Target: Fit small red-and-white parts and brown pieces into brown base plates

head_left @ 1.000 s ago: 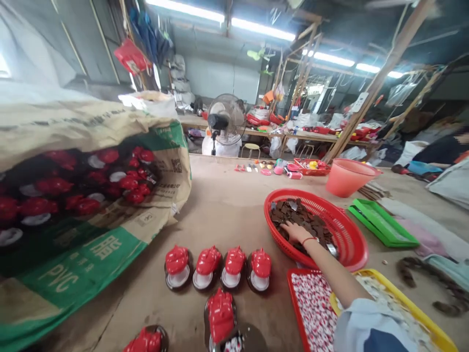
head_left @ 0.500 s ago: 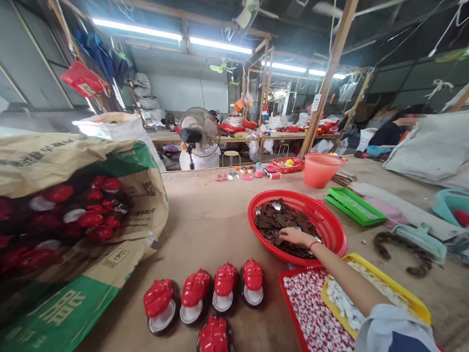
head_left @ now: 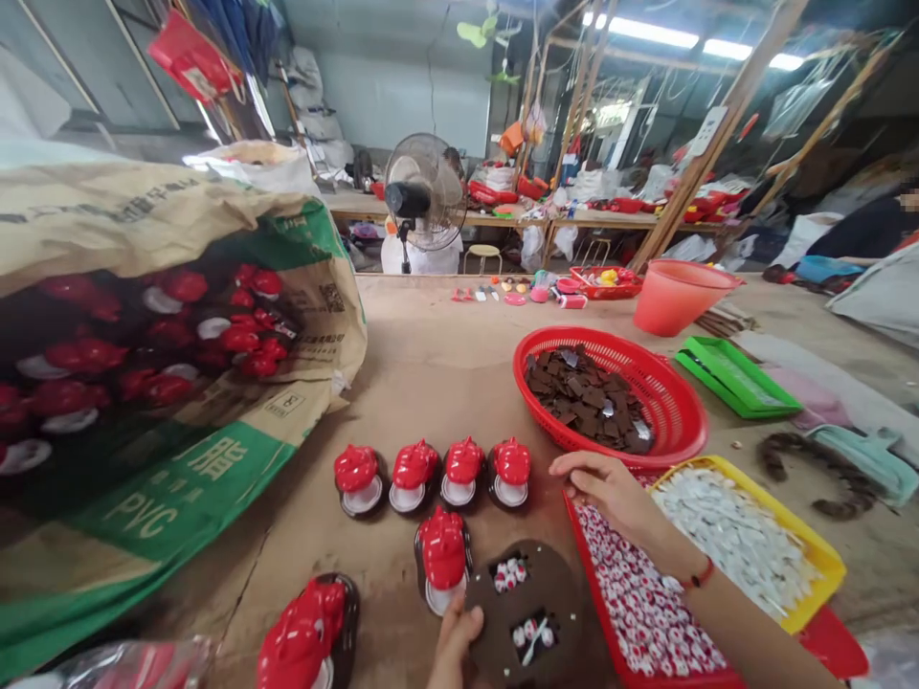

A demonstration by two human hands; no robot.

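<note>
My left hand [head_left: 458, 636] grips the edge of a dark brown rounded plastic base [head_left: 527, 586]. Two openings in the base hold small red-and-white beads, and a white stick-shaped piece lies in the lower one. My right hand [head_left: 610, 493] hovers over the near side of a red perforated basket [head_left: 671, 402], its fingers pinched together; what they hold, if anything, is hidden. Thin brown plastic pieces [head_left: 581, 397] fill the basket. Red-and-white beads [head_left: 657, 612] sit in a red tray below my right hand. Several red-topped toys [head_left: 441, 550] on dark bases stand to the left.
A paper sack [head_left: 316, 383] full of red toys lies open on the left. At right are a yellow tray [head_left: 818, 555] of white pieces, a green tray [head_left: 739, 378] and a red bucket [head_left: 679, 297]. A fan [head_left: 427, 196] stands beyond the table.
My right hand has left the brown pieces in the basket and come nearer. My left hand and the brown base have come into view as the camera tilted down.
</note>
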